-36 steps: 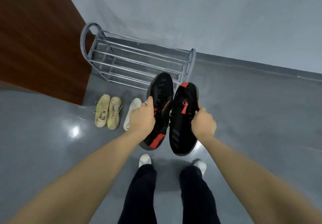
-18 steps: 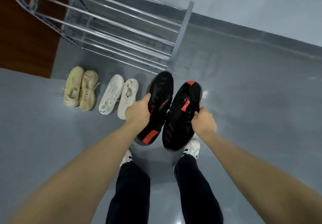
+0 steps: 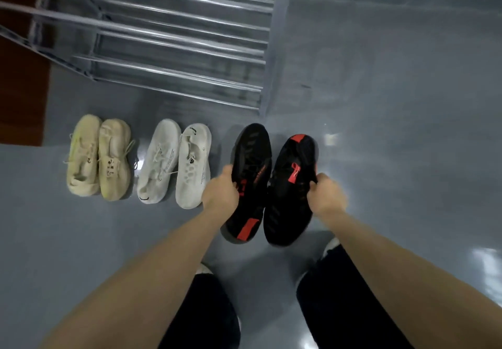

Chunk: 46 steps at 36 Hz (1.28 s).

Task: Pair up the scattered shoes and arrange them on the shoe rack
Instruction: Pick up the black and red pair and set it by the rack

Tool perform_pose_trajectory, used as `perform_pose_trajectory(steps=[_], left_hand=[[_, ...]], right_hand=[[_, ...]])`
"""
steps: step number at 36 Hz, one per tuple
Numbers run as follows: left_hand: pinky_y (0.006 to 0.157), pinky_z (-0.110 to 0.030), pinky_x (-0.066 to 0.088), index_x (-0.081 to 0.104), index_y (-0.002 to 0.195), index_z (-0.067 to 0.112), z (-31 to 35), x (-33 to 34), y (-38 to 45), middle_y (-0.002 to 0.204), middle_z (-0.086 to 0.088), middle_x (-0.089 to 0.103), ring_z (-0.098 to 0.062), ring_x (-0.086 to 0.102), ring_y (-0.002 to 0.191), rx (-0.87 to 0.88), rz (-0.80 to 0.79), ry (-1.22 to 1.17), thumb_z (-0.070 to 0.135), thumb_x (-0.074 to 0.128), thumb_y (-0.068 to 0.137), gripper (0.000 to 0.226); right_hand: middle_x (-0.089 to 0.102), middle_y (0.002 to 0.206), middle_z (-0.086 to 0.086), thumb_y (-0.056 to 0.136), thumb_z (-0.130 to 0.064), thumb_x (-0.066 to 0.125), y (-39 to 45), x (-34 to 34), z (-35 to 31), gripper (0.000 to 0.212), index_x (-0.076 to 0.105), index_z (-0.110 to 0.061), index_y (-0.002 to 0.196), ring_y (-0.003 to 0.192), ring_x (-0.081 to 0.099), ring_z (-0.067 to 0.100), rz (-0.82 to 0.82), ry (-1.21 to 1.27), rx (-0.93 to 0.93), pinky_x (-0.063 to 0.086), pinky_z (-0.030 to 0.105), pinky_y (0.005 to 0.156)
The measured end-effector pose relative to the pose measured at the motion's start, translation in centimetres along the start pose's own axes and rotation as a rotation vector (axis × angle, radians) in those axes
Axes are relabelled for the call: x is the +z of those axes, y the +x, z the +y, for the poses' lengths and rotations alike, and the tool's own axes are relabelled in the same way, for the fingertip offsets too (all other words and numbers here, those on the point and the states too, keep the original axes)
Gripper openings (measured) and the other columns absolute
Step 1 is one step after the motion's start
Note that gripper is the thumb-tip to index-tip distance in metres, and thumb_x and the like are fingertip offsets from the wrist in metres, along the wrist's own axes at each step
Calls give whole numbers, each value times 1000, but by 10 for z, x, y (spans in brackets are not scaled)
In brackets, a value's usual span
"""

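Grey floor lies bare rightward; hands each grip a black shoe beside the rack's corner post.

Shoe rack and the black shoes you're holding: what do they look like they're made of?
The shoe rack looks like metal with a polished silver finish: thin round bars catch bright streaks of light. The black shoes, one in the left hand and one in the right hand, look like matte knit or mesh fabric with red-orange patches; blur leaves the weave uncertain.
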<state>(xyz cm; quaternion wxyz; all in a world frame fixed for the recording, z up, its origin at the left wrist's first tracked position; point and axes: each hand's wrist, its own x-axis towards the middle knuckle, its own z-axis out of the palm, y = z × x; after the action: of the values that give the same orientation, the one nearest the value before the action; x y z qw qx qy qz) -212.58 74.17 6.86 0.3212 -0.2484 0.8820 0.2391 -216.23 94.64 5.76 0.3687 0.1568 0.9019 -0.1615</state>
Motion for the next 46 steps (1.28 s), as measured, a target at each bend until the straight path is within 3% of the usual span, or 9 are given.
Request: perform_pose_trajectory(steps=[5, 12, 18, 23, 26, 30, 33, 38, 46], left_hand=[[84, -44, 49, 40, 135, 20, -16, 38, 55, 104, -12, 65, -31, 61, 94, 6, -8, -42, 10, 38, 95, 42], [76, -36, 45, 40, 137, 20, -21, 74, 96, 103, -15, 64, -32, 60, 95, 3, 25, -112, 6, 38, 95, 45], [78, -36, 42, 27, 139, 11, -21, 92, 103, 104, -17, 57, -32, 56, 96, -24, -127, -126, 6, 37, 94, 46], [101, -40, 36, 20, 145, 9, -12, 87, 91, 138, -19, 40, -36, 41, 125, -22, -220, -57, 11, 42, 94, 56], [107, -39, 29, 27, 142, 8, -6, 74, 71, 142, -14, 34, -33, 30, 130, 61, -134, 67, 12, 43, 93, 51], [106, -38, 31, 32, 138, 8, 4, 49, 41, 138, -13, 36, -32, 33, 126, 143, -67, 133, 14, 45, 92, 48], [104, -38, 33, 33, 137, 8, 12, 23, 15, 137, -14, 37, -32, 34, 124, 173, -43, 149, 13, 44, 92, 46], [100, -37, 32, 42, 125, 4, 16, -34, -33, 130, -14, 41, -32, 39, 121, 168, 27, 113, 14, 45, 93, 34], [103, -41, 33, 44, 130, 5, 7, -151, -121, 134, -16, 42, -34, 39, 123, 141, 109, -51, 15, 44, 95, 36]], right_hand=[[64, 108, 21, 93, -13, 46, 48, 41, -5, 23, 61, -4, 106, 104, 58, 40, 36, 8, 24, 46, 38, 81], [63, 113, 20, 95, -18, 43, 89, 80, -3, 29, 62, -12, 117, 108, 57, 39, 100, 78, 82, 46, 39, 85], [61, 115, 17, 95, -12, 39, 97, 98, 7, 45, 43, -23, 139, 107, 56, 39, 37, 212, 81, 47, 42, 87], [50, 130, 17, 88, -3, 39, 82, 93, 4, 65, 24, -23, 147, 114, 52, 38, -43, 252, 6, 46, 45, 95], [43, 135, 13, 91, -6, 38, 61, 83, -5, 52, 33, -19, 141, 111, 53, 35, -29, 208, -70, 48, 48, 91], [49, 132, 9, 93, -9, 37, 28, 64, -20, 49, 39, -23, 140, 108, 55, 32, 32, 197, -167, 51, 48, 85], [56, 122, 9, 94, -9, 37, 0, 43, -29, 45, 42, -18, 138, 104, 56, 29, 81, 179, -194, 50, 41, 80], [56, 125, 7, 96, -9, 37, -55, 2, -47, 40, 45, -14, 135, 104, 56, 26, 101, 130, -262, 48, 36, 79], [59, 118, 4, 94, -9, 40, -156, -74, -102, 38, 49, -14, 131, 98, 58, 25, 143, 175, -389, 41, 29, 77]])
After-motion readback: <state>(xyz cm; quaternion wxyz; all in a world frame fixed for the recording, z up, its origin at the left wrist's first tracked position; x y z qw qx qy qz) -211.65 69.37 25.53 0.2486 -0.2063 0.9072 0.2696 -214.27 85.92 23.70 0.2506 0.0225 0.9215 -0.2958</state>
